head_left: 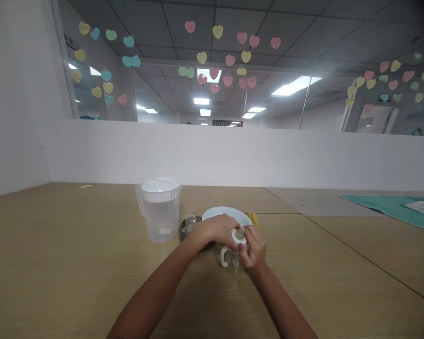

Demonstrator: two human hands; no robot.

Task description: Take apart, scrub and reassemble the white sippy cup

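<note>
Tabletop [92, 263] stands below a glazed partition [261, 94]. Left hand [221, 228] and right hand [256, 247], fingers curled closed, grip the white collar [238, 237] of 1 clear handled bottle [234, 264], before a pale blue plate [229, 209]. Teat [240, 231] appears seated; collar tightness cannot be determined. 1 clear cap [190, 220] is off, within the metal dish [181, 232]. Pitcher [162, 212] lidded; no liquid discernible. Bottle contents obscured.

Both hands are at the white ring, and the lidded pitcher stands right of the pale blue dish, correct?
No: in the head view, the lidded pitcher stands left of the pale blue dish. The left hand and right hand are at the white ring.
</note>
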